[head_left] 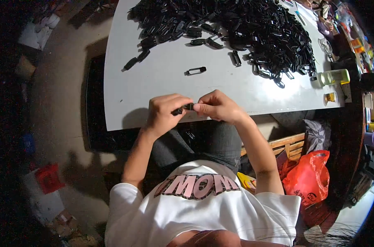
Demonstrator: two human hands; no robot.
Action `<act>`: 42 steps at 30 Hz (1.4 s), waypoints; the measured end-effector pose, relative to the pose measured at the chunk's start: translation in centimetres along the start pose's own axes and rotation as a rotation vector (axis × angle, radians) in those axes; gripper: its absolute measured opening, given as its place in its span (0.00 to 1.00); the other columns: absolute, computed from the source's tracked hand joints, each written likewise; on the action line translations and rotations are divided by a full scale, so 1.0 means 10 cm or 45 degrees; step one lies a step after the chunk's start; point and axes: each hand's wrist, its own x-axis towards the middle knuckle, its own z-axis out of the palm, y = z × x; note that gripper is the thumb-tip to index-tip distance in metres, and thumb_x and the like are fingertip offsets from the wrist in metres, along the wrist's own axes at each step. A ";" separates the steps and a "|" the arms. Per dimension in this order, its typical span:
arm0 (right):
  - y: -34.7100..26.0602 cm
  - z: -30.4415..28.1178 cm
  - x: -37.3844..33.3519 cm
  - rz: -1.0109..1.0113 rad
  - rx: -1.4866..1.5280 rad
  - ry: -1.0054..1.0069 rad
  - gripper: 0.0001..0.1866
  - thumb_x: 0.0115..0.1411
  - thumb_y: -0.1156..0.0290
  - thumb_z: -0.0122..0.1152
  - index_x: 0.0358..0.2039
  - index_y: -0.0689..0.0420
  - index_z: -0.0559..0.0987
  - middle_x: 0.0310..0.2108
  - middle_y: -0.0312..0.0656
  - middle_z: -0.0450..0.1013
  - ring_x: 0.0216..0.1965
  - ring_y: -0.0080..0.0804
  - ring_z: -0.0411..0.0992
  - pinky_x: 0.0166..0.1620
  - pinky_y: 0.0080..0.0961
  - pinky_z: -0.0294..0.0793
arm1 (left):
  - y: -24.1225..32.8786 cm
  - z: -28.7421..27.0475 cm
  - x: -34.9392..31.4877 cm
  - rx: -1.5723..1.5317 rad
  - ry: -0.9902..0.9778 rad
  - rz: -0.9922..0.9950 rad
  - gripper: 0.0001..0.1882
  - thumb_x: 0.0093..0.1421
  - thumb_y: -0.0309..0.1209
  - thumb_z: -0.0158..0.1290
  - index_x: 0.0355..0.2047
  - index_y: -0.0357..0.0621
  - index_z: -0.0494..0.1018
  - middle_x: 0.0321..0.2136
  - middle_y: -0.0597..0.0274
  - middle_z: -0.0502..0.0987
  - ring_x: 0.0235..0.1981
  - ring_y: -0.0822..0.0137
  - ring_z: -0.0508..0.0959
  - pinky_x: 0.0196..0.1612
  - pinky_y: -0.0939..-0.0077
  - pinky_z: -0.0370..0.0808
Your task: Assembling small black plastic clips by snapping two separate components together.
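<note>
At the table's near edge, my left hand [166, 111] is closed around a small black plastic part [178, 111]. My right hand [215, 106] pinches the other end of that part between thumb and forefinger, so both hands meet on it. The fingers cover much of the part, and its exact kind is unclear. Just beyond my hands lies a single black part with an oblong open frame [196, 71]. A large heap of similar black plastic parts [236, 24] covers the far side of the white table [154, 84].
A pale green bottle [334, 77] lies at the table's right, near a small yellow-labelled roll [330, 98]. A red plastic bag [308, 177] rests on a wooden bench [292, 144] to my right. Another person's hand [325, 24] shows at the far right.
</note>
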 end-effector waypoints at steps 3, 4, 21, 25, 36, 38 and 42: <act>-0.03 0.06 -0.06 -0.159 -0.731 0.237 0.17 0.57 0.57 0.57 0.29 0.61 0.77 0.14 0.30 0.68 0.19 0.16 0.64 0.21 0.13 0.61 | 0.05 -0.01 -0.07 0.168 -0.101 0.089 0.17 0.35 0.18 0.59 0.30 0.40 0.75 0.25 0.55 0.77 0.26 0.59 0.77 0.29 0.72 0.73; -0.06 0.08 -0.09 -0.050 -0.625 0.207 0.19 0.57 0.55 0.57 0.32 0.62 0.76 0.15 0.33 0.70 0.20 0.19 0.67 0.23 0.15 0.64 | 0.04 0.00 -0.10 0.143 -0.150 0.044 0.17 0.34 0.19 0.60 0.30 0.40 0.75 0.27 0.55 0.77 0.28 0.60 0.78 0.31 0.72 0.73; 0.79 0.44 -0.41 -0.299 -1.229 0.332 0.20 0.56 0.53 0.53 0.21 0.58 0.77 0.16 0.48 0.69 0.19 0.50 0.68 0.24 0.40 0.69 | 0.13 0.30 -0.52 -0.172 -0.263 0.035 0.13 0.42 0.23 0.61 0.32 0.40 0.75 0.31 0.59 0.76 0.33 0.58 0.76 0.38 0.70 0.72; 0.31 0.26 -0.17 -0.297 -1.395 0.677 0.10 0.52 0.66 0.56 0.33 0.56 0.77 0.29 0.47 0.73 0.29 0.46 0.70 0.33 0.37 0.70 | -0.49 -0.20 -0.35 0.321 0.120 -0.245 0.12 0.49 0.22 0.55 0.36 0.40 0.74 0.39 0.53 0.74 0.42 0.55 0.73 0.48 0.65 0.69; 0.35 -0.24 0.66 -0.736 -1.731 1.028 0.11 0.50 0.72 0.55 0.36 0.59 0.75 0.35 0.43 0.72 0.33 0.42 0.69 0.34 0.31 0.69 | -1.10 -0.62 -0.01 0.802 0.304 -0.308 0.15 0.54 0.22 0.49 0.44 0.39 0.69 0.40 0.51 0.72 0.39 0.57 0.73 0.41 0.69 0.71; 0.32 -0.14 0.48 -0.636 -1.062 0.953 0.09 0.56 0.70 0.53 0.35 0.60 0.74 0.26 0.38 0.71 0.25 0.32 0.68 0.29 0.25 0.67 | -0.80 -0.52 -0.09 0.027 0.221 -0.712 0.13 0.55 0.21 0.48 0.42 0.39 0.70 0.43 0.54 0.71 0.38 0.66 0.74 0.34 0.78 0.72; 0.25 0.13 0.23 -0.454 -0.086 0.509 0.12 0.62 0.63 0.50 0.33 0.60 0.71 0.19 0.28 0.64 0.20 0.13 0.59 0.21 0.12 0.59 | -0.40 -0.23 -0.15 -0.570 0.142 -0.518 0.15 0.53 0.17 0.49 0.42 0.36 0.69 0.48 0.56 0.65 0.35 0.70 0.75 0.35 0.81 0.75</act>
